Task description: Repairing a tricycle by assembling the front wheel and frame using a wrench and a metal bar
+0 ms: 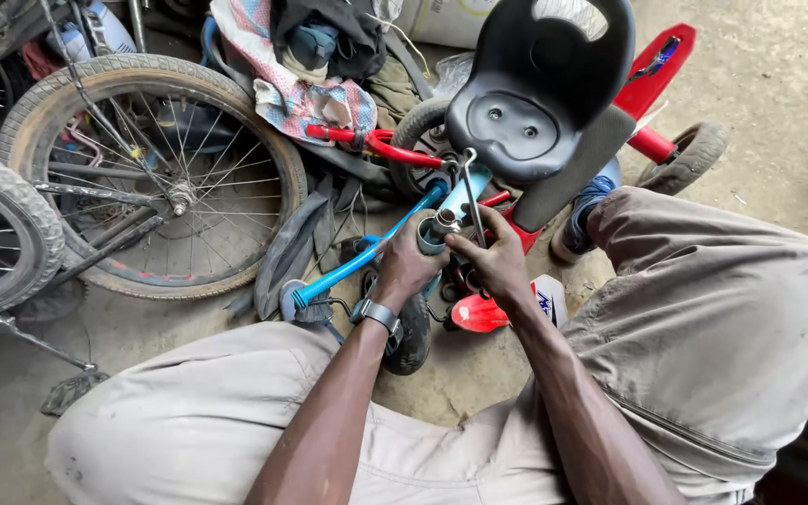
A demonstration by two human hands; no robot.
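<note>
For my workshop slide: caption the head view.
Both hands, left hand and right hand, grip a small blue bicycle frame beside a black seat.

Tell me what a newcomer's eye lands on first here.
First, the two hands at centre: the left hand grips a blue frame tube while the right hand works a thin metal tool at its end. Just above sits a black seat, and a big spoked wheel fills the left.

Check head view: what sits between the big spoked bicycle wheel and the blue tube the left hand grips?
Head view: dark rubber inner-tube strips lie on the floor between wheel and tube.
</note>
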